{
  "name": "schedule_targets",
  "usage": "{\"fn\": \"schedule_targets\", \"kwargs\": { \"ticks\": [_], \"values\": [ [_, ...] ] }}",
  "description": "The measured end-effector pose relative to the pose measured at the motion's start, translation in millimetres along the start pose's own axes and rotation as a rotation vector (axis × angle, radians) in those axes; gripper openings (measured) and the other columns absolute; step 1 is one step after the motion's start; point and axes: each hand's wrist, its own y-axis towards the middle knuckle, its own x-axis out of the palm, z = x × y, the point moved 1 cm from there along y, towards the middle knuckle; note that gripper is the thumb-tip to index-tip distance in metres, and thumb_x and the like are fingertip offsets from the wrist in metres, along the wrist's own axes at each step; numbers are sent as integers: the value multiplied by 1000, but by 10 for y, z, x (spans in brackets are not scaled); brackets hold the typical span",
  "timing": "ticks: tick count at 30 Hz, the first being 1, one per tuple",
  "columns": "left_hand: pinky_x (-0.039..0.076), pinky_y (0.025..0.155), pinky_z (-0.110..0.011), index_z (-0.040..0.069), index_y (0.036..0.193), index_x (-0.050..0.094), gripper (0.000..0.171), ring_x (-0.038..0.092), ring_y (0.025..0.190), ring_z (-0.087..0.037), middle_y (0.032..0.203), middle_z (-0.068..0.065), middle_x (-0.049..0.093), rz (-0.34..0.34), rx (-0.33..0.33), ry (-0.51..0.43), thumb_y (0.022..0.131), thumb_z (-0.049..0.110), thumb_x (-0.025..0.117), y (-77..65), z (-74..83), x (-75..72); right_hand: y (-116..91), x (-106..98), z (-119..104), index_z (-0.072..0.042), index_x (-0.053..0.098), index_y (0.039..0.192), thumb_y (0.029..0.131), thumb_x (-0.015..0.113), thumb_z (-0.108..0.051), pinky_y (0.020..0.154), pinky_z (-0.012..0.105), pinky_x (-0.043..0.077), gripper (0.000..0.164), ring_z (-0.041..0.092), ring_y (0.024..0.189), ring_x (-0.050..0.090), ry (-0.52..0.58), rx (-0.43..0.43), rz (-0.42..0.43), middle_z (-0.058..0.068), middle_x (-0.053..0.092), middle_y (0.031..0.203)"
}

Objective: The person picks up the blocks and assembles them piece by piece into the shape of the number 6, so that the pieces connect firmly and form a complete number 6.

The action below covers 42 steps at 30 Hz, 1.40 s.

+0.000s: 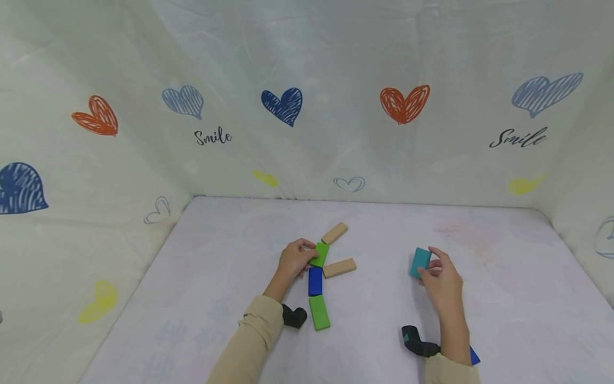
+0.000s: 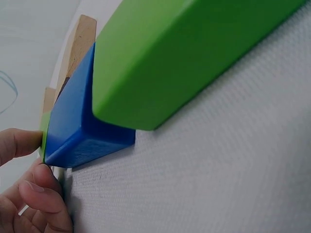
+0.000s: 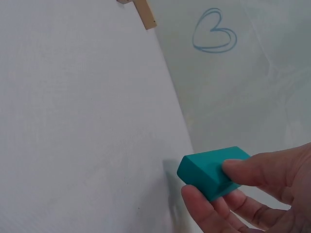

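Note:
My left hand [image 1: 293,260] pinches the upper green block [image 1: 322,250], which lies at the top of a slightly bent line on the table. Below that block come a blue block [image 1: 315,281] and a lower green block [image 1: 319,313]. Two plain wooden blocks slant off to the right, one an upper wooden block [image 1: 334,233], the other a lower wooden block [image 1: 340,268]. Farther right, my right hand [image 1: 442,280] holds a teal block [image 1: 420,262] between thumb and fingers. In the right wrist view the teal block [image 3: 209,170] appears raised off the table.
Another blue block [image 1: 474,356] shows partly from behind the right forearm. White cloth covers the table [image 1: 374,304]. A pale curtain printed with hearts [image 1: 350,184] stands along the back and sides. Each wrist carries a black camera mount.

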Motion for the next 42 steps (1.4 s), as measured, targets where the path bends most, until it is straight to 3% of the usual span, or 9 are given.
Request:
{"fn": "schedule_targets", "kwargs": {
  "ticks": [7,12,30,38,42],
  "values": [
    [34,34,-17,8,101,65,24,41,39,-7,58,2,48,0,-2,2,79,17,67,-7,4,-2,14,34,-24,-2,37,137,91,53,-9,62,9,45,49,25,100,48,21,-2,-42,16,47,112],
    [34,34,-17,8,100,66,23,41,40,-7,58,2,48,4,-9,2,79,17,67,-3,-1,2,-7,75,-71,-2,44,134,92,52,-13,64,7,41,43,26,103,48,-10,-3,-95,16,49,113],
    [34,34,-17,8,101,65,24,42,39,-7,59,2,48,-1,-4,-1,79,17,67,-4,3,-6,-62,271,-164,0,59,121,91,55,-14,73,25,44,33,25,93,51,-94,-109,-174,17,59,103],
    [34,34,-17,9,101,65,24,41,40,-8,60,2,48,2,-15,1,79,17,67,2,-1,0,-66,365,-143,0,60,118,90,52,-5,85,42,48,29,29,98,53,-100,-165,-174,20,56,111],
    [34,34,-17,9,101,65,24,41,40,-8,59,2,48,3,-17,1,79,17,67,-2,3,0,-68,384,-133,1,61,117,88,54,-4,85,44,47,30,29,97,54,-113,-185,-195,21,56,112]
  ]
}}
